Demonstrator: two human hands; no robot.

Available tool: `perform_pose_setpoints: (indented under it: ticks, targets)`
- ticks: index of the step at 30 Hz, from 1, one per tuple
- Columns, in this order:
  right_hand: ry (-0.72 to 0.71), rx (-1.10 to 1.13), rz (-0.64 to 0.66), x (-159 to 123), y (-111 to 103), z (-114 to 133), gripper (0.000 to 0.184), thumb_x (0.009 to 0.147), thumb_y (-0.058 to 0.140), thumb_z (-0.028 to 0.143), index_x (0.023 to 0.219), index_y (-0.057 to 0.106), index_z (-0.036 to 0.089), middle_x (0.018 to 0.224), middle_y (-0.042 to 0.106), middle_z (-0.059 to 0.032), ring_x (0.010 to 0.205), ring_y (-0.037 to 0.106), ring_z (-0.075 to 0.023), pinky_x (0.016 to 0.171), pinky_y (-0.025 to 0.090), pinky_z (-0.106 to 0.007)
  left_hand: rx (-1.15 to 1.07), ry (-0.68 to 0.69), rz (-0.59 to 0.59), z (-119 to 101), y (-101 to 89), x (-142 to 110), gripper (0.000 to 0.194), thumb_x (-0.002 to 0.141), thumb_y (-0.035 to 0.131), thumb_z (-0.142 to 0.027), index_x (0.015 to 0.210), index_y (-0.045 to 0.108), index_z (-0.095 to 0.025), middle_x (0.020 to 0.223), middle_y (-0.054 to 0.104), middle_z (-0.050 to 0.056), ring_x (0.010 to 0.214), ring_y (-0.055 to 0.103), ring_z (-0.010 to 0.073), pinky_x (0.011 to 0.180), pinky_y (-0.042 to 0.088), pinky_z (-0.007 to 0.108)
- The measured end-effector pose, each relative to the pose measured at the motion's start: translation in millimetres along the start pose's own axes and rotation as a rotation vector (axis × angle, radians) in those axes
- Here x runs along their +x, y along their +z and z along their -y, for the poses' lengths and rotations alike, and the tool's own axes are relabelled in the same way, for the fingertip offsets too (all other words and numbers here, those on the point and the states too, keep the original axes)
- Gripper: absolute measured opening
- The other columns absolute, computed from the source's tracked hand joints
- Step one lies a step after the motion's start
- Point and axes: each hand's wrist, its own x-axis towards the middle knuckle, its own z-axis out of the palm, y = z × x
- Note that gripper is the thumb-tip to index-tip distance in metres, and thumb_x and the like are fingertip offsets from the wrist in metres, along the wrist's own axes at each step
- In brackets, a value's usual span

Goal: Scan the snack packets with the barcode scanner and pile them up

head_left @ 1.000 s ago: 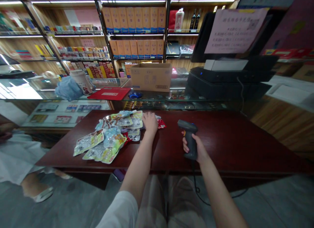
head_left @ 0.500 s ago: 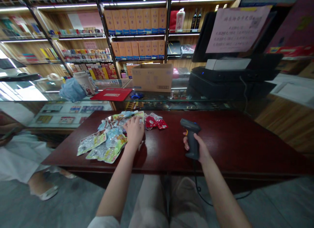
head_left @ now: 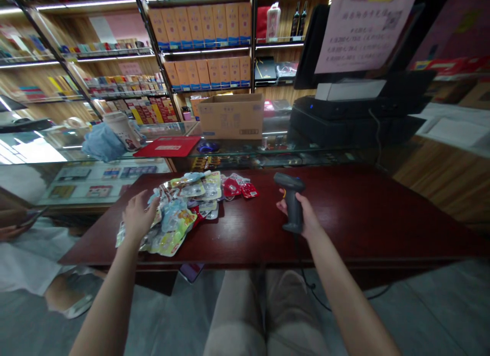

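Note:
My right hand [head_left: 306, 210] is wrapped around the grip of a dark barcode scanner [head_left: 293, 200], held above the table with its head up and its cord hanging down. My left hand [head_left: 140, 215], fingers apart, hovers over or touches the left side of a pile of shiny snack pouches [head_left: 174, 218]; contact is hard to tell. These pouches are clear with green, yellow and blue printing. Several red packets [head_left: 239, 186] lie at the pile's right end. Another bit of red shows under the pouches.
The dark red table [head_left: 344, 213] meets a glass counter holding a cardboard box [head_left: 231, 117], a red folder [head_left: 167, 146], a cup [head_left: 120, 131] and a blue cloth [head_left: 101, 141]. A monitor [head_left: 310, 47] stands right. Someone's leg [head_left: 63, 289] is at left. A phone-like object [head_left: 190, 272] shows below the table edge.
My left hand has moved left from the right part of the pile to its left side, uncovering pouches there. The scanner stays in my right hand. The view has shifted slightly.

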Motion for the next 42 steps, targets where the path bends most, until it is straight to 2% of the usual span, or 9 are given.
perform_pose_setpoints:
  ticks: [3, 8, 14, 17, 20, 24, 32, 36, 42]
  targets:
    - [-0.019, -0.052, -0.008, 16.1, 13.0, 2.8, 0.042, 0.074, 0.066, 0.053, 0.098, 0.069, 0.019, 0.064, 0.061, 0.0004, 0.078, 0.066, -0.0189, 0.085, 0.05, -0.031, -0.045, -0.001, 0.074, 8.9, 14.8, 9.3, 0.065, 0.086, 0.037, -0.055, 0.137, 0.049, -0.015, 0.141, 0.052, 0.017, 0.13, 0.046, 0.0345, 0.108, 0.035, 0.053]
    - [-0.017, -0.183, -0.001, 46.0, 38.3, -3.7, 0.036, 0.076, 0.064, 0.05, 0.092, 0.071, 0.019, 0.069, 0.067, -0.0016, 0.081, 0.067, -0.0191, 0.075, 0.05, -0.026, -0.028, -0.04, 0.12, 2.6, 28.2, 8.9, 0.067, 0.09, 0.035, -0.056, 0.143, 0.044, -0.016, 0.146, 0.047, 0.016, 0.135, 0.042, 0.034, 0.111, 0.031, 0.055]
    - [0.119, -0.311, 0.0, 80.4, 61.5, -18.4, 0.027, 0.08, 0.059, 0.041, 0.086, 0.072, 0.018, 0.067, 0.069, -0.0011, 0.054, 0.058, -0.014, 0.048, 0.044, -0.024, 0.026, -0.069, 0.225, -6.4, 30.7, 16.0, 0.071, 0.092, 0.035, -0.057, 0.151, 0.03, -0.018, 0.157, 0.031, 0.016, 0.144, 0.029, 0.0348, 0.112, 0.03, 0.056]
    - [0.136, -0.29, 0.013, 98.6, 66.4, -27.6, 0.024, 0.079, 0.06, 0.039, 0.081, 0.069, 0.017, 0.062, 0.067, -0.0011, 0.051, 0.057, -0.0145, 0.048, 0.047, -0.025, 0.003, -0.089, 0.236, -9.9, 30.5, 20.3, 0.07, 0.094, 0.029, -0.057, 0.154, 0.023, -0.021, 0.158, 0.029, 0.013, 0.145, 0.026, 0.0337, 0.113, 0.026, 0.06]
    - [0.144, -0.276, 0.03, 115.6, 66.6, -40.0, 0.025, 0.078, 0.062, 0.043, 0.08, 0.066, 0.018, 0.058, 0.065, -0.0008, 0.047, 0.056, -0.0151, 0.047, 0.049, -0.027, 0.035, -0.105, 0.233, -14.8, 31.4, 22.2, 0.069, 0.093, 0.026, -0.06, 0.153, 0.024, -0.027, 0.159, 0.028, 0.009, 0.144, 0.026, 0.0376, 0.111, 0.019, 0.069]
    - [0.13, -0.309, 0.009, 131.7, 64.0, -56.3, 0.025, 0.078, 0.061, 0.043, 0.078, 0.065, 0.018, 0.054, 0.062, 0.0001, 0.044, 0.053, -0.0136, 0.043, 0.044, -0.025, 0.058, -0.061, 0.35, -19.3, 36.3, 28.1, 0.068, 0.093, 0.026, -0.062, 0.153, 0.025, -0.031, 0.158, 0.028, 0.007, 0.142, 0.03, 0.0393, 0.107, 0.018, 0.074]
    - [0.167, -0.379, 0.006, 141.9, 66.4, -67.3, 0.015, 0.079, 0.064, 0.032, 0.079, 0.067, 0.018, 0.059, 0.066, 0.0009, 0.046, 0.053, -0.0113, 0.043, 0.041, -0.021, 0.128, -0.018, 0.444, -47.4, 52.6, 32.4, 0.061, 0.093, 0.025, -0.061, 0.147, 0.038, -0.036, 0.158, 0.03, 0.005, 0.142, 0.032, 0.0369, 0.108, 0.017, 0.074]
    - [0.205, -0.372, -0.02, 137.7, 65.0, -61.2, 0.02, 0.084, 0.059, 0.036, 0.078, 0.066, 0.018, 0.058, 0.066, -0.0005, 0.047, 0.056, -0.0133, 0.047, 0.045, -0.023, 0.175, 0.05, 0.451, -69.4, 70.4, 23.7, 0.06, 0.093, 0.024, -0.061, 0.142, 0.046, -0.034, 0.158, 0.031, 0.005, 0.142, 0.032, 0.0371, 0.107, 0.015, 0.075]
    - [0.271, -0.276, -0.076, 123.5, 57.1, -43.4, 0.023, 0.089, 0.053, 0.036, 0.081, 0.066, 0.018, 0.067, 0.071, -0.0018, 0.058, 0.064, -0.0147, 0.056, 0.05, -0.023, 0.182, 0.113, 0.469, -94.3, 94.4, 10.8, 0.064, 0.091, 0.026, -0.065, 0.143, 0.045, -0.032, 0.159, 0.027, 0.006, 0.143, 0.029, 0.037, 0.108, 0.012, 0.075]
